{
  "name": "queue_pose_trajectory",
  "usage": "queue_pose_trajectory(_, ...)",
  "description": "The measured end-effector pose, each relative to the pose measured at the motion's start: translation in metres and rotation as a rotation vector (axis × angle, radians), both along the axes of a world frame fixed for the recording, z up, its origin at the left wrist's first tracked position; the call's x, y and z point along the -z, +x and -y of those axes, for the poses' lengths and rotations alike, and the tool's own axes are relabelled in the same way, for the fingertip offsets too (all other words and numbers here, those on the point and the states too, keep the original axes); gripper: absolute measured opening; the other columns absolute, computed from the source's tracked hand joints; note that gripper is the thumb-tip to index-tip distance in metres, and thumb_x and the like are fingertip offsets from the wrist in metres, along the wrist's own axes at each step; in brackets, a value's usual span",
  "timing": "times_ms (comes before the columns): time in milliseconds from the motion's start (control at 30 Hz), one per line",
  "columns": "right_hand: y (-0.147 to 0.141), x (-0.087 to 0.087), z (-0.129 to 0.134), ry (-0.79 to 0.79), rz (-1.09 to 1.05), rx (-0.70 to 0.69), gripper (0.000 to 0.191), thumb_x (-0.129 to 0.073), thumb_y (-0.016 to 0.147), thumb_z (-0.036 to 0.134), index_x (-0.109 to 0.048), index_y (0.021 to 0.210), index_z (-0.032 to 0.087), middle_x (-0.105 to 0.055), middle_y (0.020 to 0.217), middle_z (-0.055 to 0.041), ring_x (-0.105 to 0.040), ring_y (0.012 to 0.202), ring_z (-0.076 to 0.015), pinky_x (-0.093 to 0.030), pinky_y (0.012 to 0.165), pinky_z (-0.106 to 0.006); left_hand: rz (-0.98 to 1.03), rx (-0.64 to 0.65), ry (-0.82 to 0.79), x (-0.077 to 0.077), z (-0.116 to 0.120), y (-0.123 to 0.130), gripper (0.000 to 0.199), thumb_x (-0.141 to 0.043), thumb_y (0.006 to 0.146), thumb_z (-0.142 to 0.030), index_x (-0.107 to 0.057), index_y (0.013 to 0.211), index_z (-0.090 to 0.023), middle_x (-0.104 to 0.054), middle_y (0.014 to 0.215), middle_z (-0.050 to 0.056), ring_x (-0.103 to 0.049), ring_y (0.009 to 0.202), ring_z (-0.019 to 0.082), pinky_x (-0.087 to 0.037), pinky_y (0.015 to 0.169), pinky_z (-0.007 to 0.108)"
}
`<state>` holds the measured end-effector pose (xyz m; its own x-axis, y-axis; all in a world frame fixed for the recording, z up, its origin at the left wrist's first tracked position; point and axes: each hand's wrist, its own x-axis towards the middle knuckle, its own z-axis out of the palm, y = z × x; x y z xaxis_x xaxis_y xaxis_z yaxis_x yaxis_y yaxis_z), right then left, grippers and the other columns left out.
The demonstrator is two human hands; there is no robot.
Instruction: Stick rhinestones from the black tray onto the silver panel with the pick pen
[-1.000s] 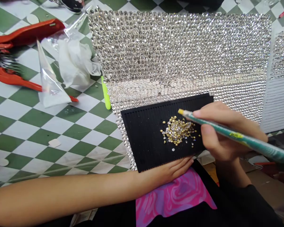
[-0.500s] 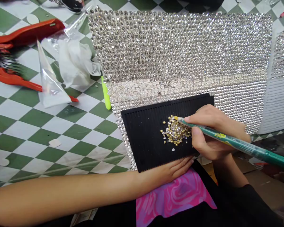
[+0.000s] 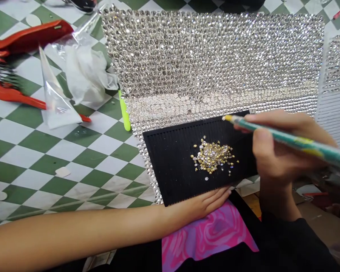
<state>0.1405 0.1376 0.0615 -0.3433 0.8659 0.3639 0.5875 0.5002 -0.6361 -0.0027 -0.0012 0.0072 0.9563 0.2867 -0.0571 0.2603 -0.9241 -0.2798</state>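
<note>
In my right hand (image 3: 286,147) is a green pencil (image 3: 303,143) with a yellow tip, pinched between thumb and fingers. A small bright stone shows at that tip, above the far edge of a black ridged tray (image 3: 172,166). Loose rhinestones (image 3: 214,156), gold-backed and clear, lie heaped in the tray's middle. My left hand (image 3: 209,202) rests flat along the near edge of the tray with its fingers stretched out. Beyond the tray spreads a sheet densely covered in silver rhinestones (image 3: 215,56), with a paler band near the tray.
Red-handled pliers (image 3: 36,36), a clear plastic cone bag (image 3: 59,102) of white material and a crumpled white wrapper (image 3: 86,75) lie at left on the checkered tablecloth (image 3: 73,151). A lime-green stick (image 3: 124,113) pokes out beside the sheet. A white ribbed panel (image 3: 336,117) lies at right.
My right hand has lifted the pencil from the rhinestone heap and moved it right and away, to the tray's far edge, with a stone at its tip. The left hand has stayed put.
</note>
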Motion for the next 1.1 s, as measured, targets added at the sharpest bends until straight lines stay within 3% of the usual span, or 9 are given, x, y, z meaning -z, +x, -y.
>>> queue_pose_trajectory(100,-0.002,0.007,-0.014,0.069,-0.088,0.095,0.020,-0.063,0.086,0.012,-0.073,0.099,0.023,-0.073,0.090,-0.0012,-0.072,0.078,-0.0185,-0.061,0.073,-0.036,-0.019,0.049,0.000,0.001,0.001,0.001,0.062,-0.017,0.094,-0.012,-0.025,0.155,-0.010,-0.027,0.162,0.013,-0.031,0.146,0.016,-0.030,0.122,0.028)
queue_pose_trajectory(233,-0.006,0.023,-0.028,0.077,-0.151,0.062,0.016,-0.063,0.087,0.013,-0.072,0.096,0.022,-0.072,0.090,0.0001,-0.069,0.080,-0.0150,-0.059,0.074,-0.033,-0.007,-0.080,0.020,0.000,0.006,0.001,0.062,-0.020,0.095,-0.015,-0.022,0.156,-0.015,-0.024,0.164,0.007,-0.027,0.148,0.014,-0.024,0.124,0.026)
queue_pose_trajectory(300,-0.006,0.027,-0.031,0.055,-0.117,0.027,0.015,-0.063,0.088,0.014,-0.072,0.097,0.022,-0.072,0.090,0.0001,-0.068,0.083,-0.0137,-0.058,0.077,-0.030,-0.030,-0.077,0.038,-0.001,0.007,0.000,0.062,-0.018,0.094,-0.015,-0.020,0.157,-0.015,-0.022,0.164,0.008,-0.026,0.148,0.015,-0.024,0.125,0.028)
queue_pose_trajectory(567,-0.005,0.028,-0.033,0.061,-0.040,-0.010,0.013,-0.062,0.091,0.016,-0.070,0.097,0.024,-0.072,0.092,0.0011,-0.068,0.087,-0.0130,-0.057,0.080,-0.029,0.028,-0.075,0.004,0.002,0.004,-0.002,0.062,-0.019,0.094,-0.016,-0.022,0.156,-0.012,-0.025,0.163,0.008,-0.028,0.148,0.013,-0.024,0.125,0.026)
queue_pose_trajectory(667,-0.006,0.029,-0.031,0.054,-0.100,0.024,0.013,-0.061,0.091,0.015,-0.070,0.097,0.024,-0.071,0.091,0.0008,-0.069,0.084,-0.0132,-0.059,0.075,-0.030,0.074,-0.100,0.003,0.004,0.005,-0.001,0.061,-0.021,0.094,-0.017,-0.025,0.155,-0.013,-0.027,0.163,0.007,-0.030,0.148,0.012,-0.025,0.125,0.025)
queue_pose_trajectory(833,-0.004,0.015,-0.013,0.062,-0.090,0.055,0.018,-0.062,0.088,0.013,-0.070,0.098,0.025,-0.073,0.089,0.0013,-0.070,0.078,-0.0161,-0.059,0.070,-0.034,0.018,-0.083,0.043,0.005,0.007,-0.001,0.063,-0.019,0.094,-0.017,-0.021,0.156,-0.012,-0.025,0.163,0.009,-0.028,0.148,0.015,-0.024,0.126,0.030)
queue_pose_trajectory(967,-0.004,-0.002,0.005,-0.035,0.023,-0.102,0.024,-0.060,0.083,0.008,-0.068,0.097,0.025,-0.070,0.079,0.0008,-0.063,0.066,-0.0147,-0.053,0.060,-0.032,0.068,-0.069,0.013,0.006,0.005,-0.001,0.062,-0.019,0.094,-0.016,-0.025,0.155,-0.014,-0.029,0.162,0.008,-0.031,0.147,0.013,-0.026,0.125,0.028)
queue_pose_trajectory(1100,-0.009,-0.001,0.010,-0.025,0.017,-0.225,0.020,-0.057,0.081,0.008,-0.065,0.094,0.022,-0.067,0.073,0.0019,-0.060,0.062,-0.0122,-0.051,0.058,-0.028,0.143,-0.112,-0.063,0.008,0.005,-0.001,0.063,-0.024,0.091,-0.013,-0.028,0.154,-0.012,-0.034,0.160,0.007,-0.033,0.146,0.011,-0.025,0.125,0.028)
